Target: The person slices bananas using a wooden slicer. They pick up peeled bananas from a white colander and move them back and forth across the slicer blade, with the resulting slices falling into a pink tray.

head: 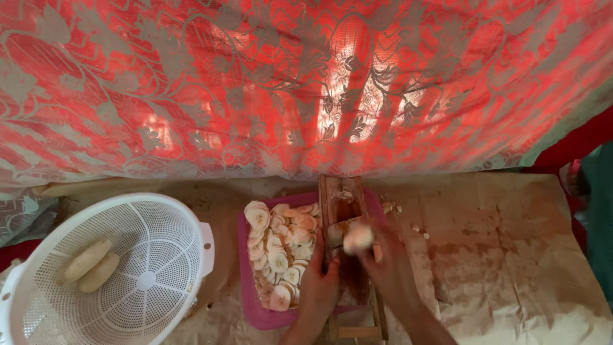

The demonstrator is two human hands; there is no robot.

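Over the wooden slicer (pixel 345 220), whose length runs away from the person, the right hand (pixel 389 265) clamps a peeled banana piece (pixel 357 239) (blurred) while the left hand (pixel 319 287) grips its edge.

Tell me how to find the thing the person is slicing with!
Start at the big white basket on the left, then look right to the pink tray of banana slices. The wooden slicer stands across that tray: a long brown board, the only wooden thing there.

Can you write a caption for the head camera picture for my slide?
Right hand slides a peeled banana down a wooden slicer, left hand steadying it.
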